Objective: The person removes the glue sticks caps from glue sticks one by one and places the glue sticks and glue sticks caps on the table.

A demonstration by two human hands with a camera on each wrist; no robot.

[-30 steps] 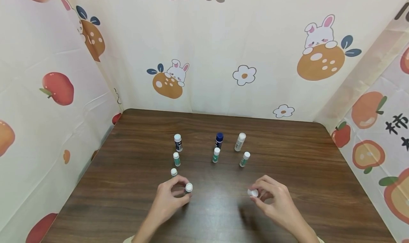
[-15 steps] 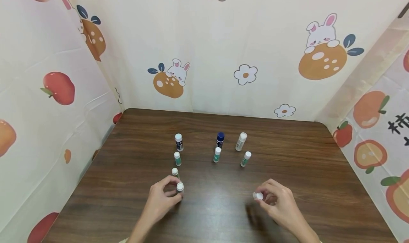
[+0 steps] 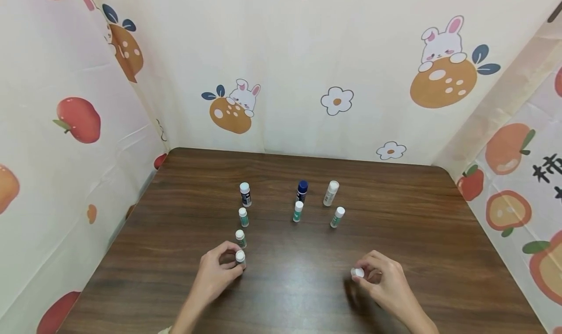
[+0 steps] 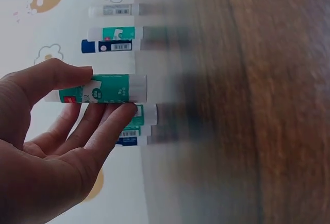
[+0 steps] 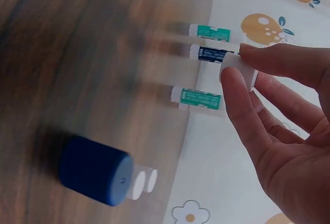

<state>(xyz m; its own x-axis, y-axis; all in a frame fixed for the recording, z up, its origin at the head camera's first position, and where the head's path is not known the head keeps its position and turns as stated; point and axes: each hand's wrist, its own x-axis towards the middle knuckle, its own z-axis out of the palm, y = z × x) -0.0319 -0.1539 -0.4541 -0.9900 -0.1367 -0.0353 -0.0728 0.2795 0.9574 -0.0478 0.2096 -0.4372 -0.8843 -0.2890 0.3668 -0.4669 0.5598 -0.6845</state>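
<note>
My left hand [image 3: 215,275] grips a glue stick [image 4: 111,88] with a green label, upright between thumb and fingers. It is at the near end of a column on the left. Just behind it stands another green-labelled glue stick [image 3: 240,239]; I cannot tell whether the two touch. On the right, my right hand [image 3: 386,279] pinches a small white cap [image 5: 241,69] between thumb and fingertips, above the table. Farther back in the left column are a green-labelled glue stick [image 3: 243,217] and a larger dark-blue-labelled one [image 3: 246,195].
Mid-table stand a blue-topped glue stick [image 3: 302,191] and a green one [image 3: 297,211]. Right of them are a white one [image 3: 331,193] and another green one [image 3: 337,217]. A blue cap [image 5: 95,170] and white caps [image 5: 137,183] show in the right wrist view. Printed curtains [image 3: 290,46] border the table.
My left hand has moved left with the glue stick, into line with the left column. My right hand has shifted slightly right and nearer, still pinching the cap.
</note>
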